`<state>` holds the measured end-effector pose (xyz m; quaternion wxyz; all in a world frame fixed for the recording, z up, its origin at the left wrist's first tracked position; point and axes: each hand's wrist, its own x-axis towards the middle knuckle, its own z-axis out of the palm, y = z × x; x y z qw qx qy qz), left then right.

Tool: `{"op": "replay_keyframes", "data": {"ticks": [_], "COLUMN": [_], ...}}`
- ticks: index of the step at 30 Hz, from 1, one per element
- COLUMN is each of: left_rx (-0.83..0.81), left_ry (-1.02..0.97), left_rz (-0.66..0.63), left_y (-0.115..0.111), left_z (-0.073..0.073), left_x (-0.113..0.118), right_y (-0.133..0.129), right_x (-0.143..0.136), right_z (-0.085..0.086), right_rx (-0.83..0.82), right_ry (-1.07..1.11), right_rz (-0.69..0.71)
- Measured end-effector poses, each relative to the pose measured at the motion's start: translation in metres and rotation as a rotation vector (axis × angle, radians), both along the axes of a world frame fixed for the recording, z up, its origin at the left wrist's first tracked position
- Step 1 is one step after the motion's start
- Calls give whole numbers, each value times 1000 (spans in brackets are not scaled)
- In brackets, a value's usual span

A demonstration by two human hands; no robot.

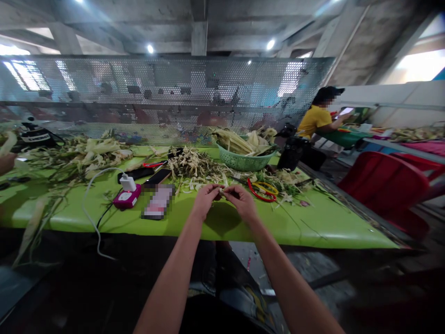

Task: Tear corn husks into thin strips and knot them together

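Observation:
Above the front part of the green table (pixel 299 227), my left hand (pixel 207 198) and my right hand (pixel 240 199) meet fingertip to fingertip. Both are pinched on one small pale piece of husk (pixel 221 190), mostly covered by the fingers. Just beyond them lies a heap of knotted, dried husk pieces (pixel 191 162). A green basket (pixel 239 161) full of long pale husks (pixel 236 140) stands behind. Red-handled and yellow looped handles (pixel 262 190) lie to the right of my right hand. Left of my left hand is a phone with a lit screen (pixel 158 202).
A purple power cube (pixel 127 197) with a white charger (pixel 128 183) and cable, and a dark phone (pixel 160 177), lie at the left. More husks (pixel 100 150) spread behind. A person in yellow (pixel 314 119) and a red chair (pixel 384 185) are at the right; another person's hand (pixel 7 162) shows far left.

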<state>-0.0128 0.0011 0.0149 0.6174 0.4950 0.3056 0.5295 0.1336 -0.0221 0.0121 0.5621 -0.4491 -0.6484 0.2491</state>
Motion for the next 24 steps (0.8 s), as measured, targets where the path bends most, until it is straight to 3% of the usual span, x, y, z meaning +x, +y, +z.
{"op": "replay_keyframes", "data": {"ticks": [7, 13, 24], "left_rx": [78, 141, 211], "left_ry": [52, 128, 86], "left_rz": [-34, -40, 45], "left_y": [1, 3, 0], "left_z": [-2, -5, -5], "left_x": [0, 3, 3], "right_y": [-4, -5, -4], "right_x": [-1, -3, -1], "right_z": [4, 6, 6], "right_rx": [-32, 32, -17], "right_ry": [7, -2, 96], "right_rz": [-33, -145, -104]}}
